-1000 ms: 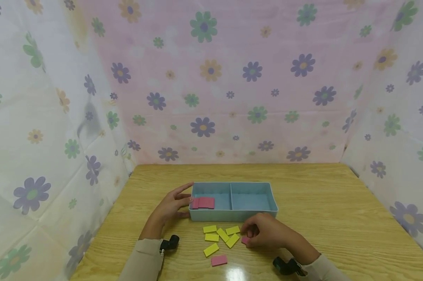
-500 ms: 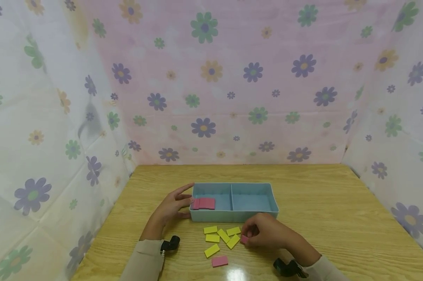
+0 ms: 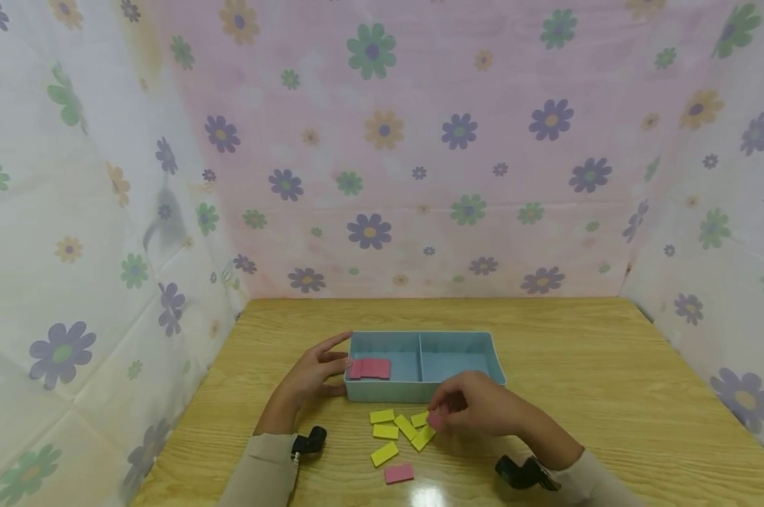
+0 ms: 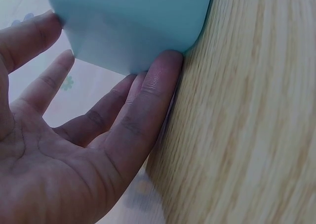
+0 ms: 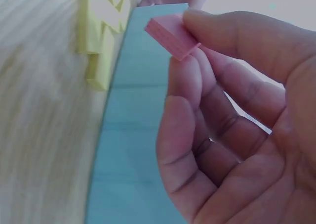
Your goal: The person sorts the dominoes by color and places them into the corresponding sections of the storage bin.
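A light blue box [image 3: 394, 392] with two compartments stands on the table. My left hand [image 3: 307, 373] rests against its left end; in the left wrist view the fingers [image 4: 143, 110] reach out fairly straight, their tips at the end wall. Between thumb and fingertips my right hand [image 3: 486, 407] pinches a small pink rectangular tile [image 5: 173, 35], in front of the box near its right half. Below that hand's fingertips lie several yellow tiles [image 3: 385, 432]. Pink tiles [image 3: 376, 369] lie flat at the left of the left compartment. Another pink tile [image 3: 398, 473] is on the table nearer the person.
The wood-grain table [image 3: 584, 352] is walled on three sides by flower-patterned cloth [image 3: 420, 141]. A divider [image 3: 420, 358] splits the box, and its right compartment [image 3: 458, 359] holds no tiles. Black wrist devices [image 3: 310, 440] sit at both sleeves.
The right hand has raised the pink tile and moved it slightly left, so it now overlaps the yellow tiles. The left hand stays at the box's end.
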The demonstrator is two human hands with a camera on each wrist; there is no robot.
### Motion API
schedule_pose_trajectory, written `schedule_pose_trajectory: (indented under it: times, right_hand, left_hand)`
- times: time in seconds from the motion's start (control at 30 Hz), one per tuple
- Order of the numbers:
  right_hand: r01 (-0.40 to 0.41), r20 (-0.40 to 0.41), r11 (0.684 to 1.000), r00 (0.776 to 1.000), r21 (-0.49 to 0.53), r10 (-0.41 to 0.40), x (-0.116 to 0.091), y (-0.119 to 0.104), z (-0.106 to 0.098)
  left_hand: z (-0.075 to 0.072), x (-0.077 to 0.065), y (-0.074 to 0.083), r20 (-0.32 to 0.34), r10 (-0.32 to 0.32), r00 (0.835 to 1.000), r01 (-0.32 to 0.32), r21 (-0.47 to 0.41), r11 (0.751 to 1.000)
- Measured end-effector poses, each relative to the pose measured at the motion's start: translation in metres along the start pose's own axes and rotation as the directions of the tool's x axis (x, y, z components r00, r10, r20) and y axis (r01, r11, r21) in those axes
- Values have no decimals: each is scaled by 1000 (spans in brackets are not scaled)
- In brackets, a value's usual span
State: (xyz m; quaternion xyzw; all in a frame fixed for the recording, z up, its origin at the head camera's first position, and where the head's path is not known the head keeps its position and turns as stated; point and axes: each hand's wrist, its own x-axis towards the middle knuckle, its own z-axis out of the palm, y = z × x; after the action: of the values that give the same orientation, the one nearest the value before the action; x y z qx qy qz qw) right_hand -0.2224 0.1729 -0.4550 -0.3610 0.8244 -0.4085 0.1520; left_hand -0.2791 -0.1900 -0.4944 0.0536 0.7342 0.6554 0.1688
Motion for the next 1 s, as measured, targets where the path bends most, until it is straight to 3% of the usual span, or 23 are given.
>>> schedule_pose_trajectory:
  times: [0.5, 0.7, 0.87, 1.0]
  right_hand:
    - [-49, -119, 998, 992, -40, 44, 24, -20, -18]
    - [-143, -176, 986, 972, 82, 156, 33, -24, -19]
    - [-256, -195, 935, 932, 245, 306, 41, -25, -19]
    - [-303, -196, 901, 907, 310, 373, 48, -26, -19]
  left_hand:
    - [-1, 0, -1, 5, 7, 1000, -7, 0, 1000]
    - [-1, 0, -1, 12, 4, 1000, -4, -6, 1000]
    - [-1, 0, 0, 9, 7, 1000, -7, -2, 1000]
    - [-1, 0, 0, 9, 6, 1000, -6, 0, 1000]
